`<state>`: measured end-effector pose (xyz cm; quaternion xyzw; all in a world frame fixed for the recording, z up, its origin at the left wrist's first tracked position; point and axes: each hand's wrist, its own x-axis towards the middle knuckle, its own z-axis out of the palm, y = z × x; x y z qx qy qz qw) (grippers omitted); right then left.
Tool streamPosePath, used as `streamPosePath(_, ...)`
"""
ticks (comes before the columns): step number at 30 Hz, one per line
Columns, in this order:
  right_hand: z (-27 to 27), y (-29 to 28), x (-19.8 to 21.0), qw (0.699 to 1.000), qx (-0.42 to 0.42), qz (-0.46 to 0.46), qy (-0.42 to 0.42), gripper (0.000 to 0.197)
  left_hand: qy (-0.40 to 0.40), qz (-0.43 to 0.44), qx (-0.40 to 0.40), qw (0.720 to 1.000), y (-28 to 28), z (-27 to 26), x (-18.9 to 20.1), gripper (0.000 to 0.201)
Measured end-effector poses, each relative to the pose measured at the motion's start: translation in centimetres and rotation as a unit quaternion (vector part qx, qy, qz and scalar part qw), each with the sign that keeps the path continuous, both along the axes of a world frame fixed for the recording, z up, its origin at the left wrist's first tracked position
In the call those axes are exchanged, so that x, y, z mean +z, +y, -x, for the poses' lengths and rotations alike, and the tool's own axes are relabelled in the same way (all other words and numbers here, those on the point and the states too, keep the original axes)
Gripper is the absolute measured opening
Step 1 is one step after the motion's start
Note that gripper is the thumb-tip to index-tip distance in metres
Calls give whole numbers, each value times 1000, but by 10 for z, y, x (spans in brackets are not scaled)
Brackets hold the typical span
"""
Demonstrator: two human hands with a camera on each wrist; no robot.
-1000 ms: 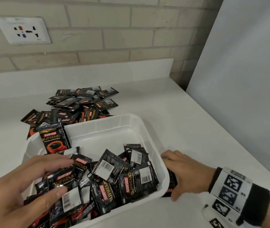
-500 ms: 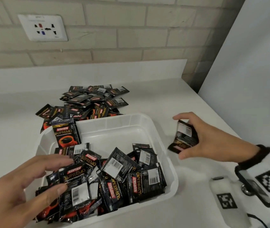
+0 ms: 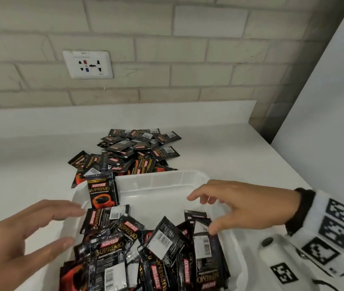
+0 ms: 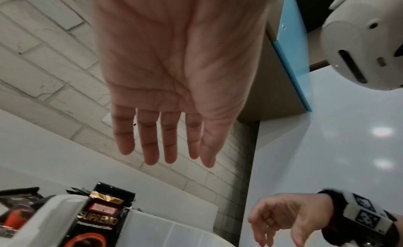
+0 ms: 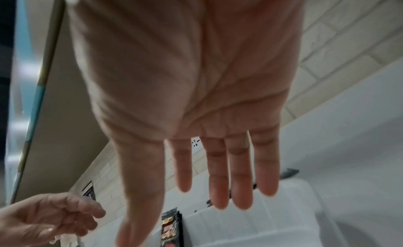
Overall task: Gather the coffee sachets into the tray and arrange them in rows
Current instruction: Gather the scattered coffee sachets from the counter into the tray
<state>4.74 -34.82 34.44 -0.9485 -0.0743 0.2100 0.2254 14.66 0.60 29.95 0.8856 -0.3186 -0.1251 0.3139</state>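
A white plastic tray (image 3: 158, 179) stands on the counter, and a loose heap of black Kopiko coffee sachets (image 3: 145, 248) fills its near half. One sachet (image 3: 101, 192) leans upright in the far left corner, also seen in the left wrist view (image 4: 98, 216). More sachets lie in a pile (image 3: 133, 152) on the counter behind the tray. My left hand (image 3: 73, 226) hovers over the tray's left rim with straight fingers and holds nothing. My right hand (image 3: 201, 214) is spread above the tray's right side; its palm is empty in the right wrist view (image 5: 157, 212).
The white counter (image 3: 240, 156) runs back to a brick wall with a socket plate (image 3: 88, 64). A tall white panel (image 3: 324, 122) closes off the right side. The far half of the tray holds no sachets.
My right hand picked sachets up from the counter right of the tray, brought them over the tray and let go. My left hand stayed by the left rim.
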Motion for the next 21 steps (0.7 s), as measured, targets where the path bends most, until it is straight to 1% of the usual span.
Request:
streamPosePath(1, -6, -4, 4, 1000, 2, 8, -5, 55, 3, 18, 7, 1000, -2, -10, 3, 53)
streamPosePath(2, -14, -8, 8, 1000, -3, 11, -17, 52, -20, 25, 31, 999, -2, -23, 6, 56)
streamPosePath(4, -36, -19, 15, 999, -23, 8, -45, 47, 2, 72, 65, 995, -5, -45, 13, 59)
streamPosePath(6, -62, -29, 16, 998, -47, 8, -47, 43, 48, 85, 98, 990, -13, -62, 25, 50)
streamPosePath(8, -89, -39, 12, 998, -51, 35, -29, 45, 60, 51, 123, 989, -21, -78, 32, 46)
streamPosePath(10, -114, -44, 6, 996, -35, 74, -15, 50, 75, 11, 140, 987, -32, -94, 36, 23)
streamPosePath(12, -138, -47, 1, 995, -19, 101, -1, 54, 70, -50, 126, 988, -37, -117, 29, 37)
streamPosePath(14, -159, -46, -3, 993, -7, 117, 15, 59, 82, -117, 96, 985, -46, -133, 24, 34)
streamPosePath(17, -188, -37, -11, 992, 29, 122, 22, 62, 95, -176, 38, 979, -65, -150, 16, 32)
streamPosePath(19, -205, -26, -18, 990, 58, 124, 23, 65, 73, -222, -3, 972, -82, -157, 12, 31)
streamPosePath(21, -219, -14, -27, 988, 81, 128, 23, 71, 60, -249, -24, 966, -100, -163, 8, 32)
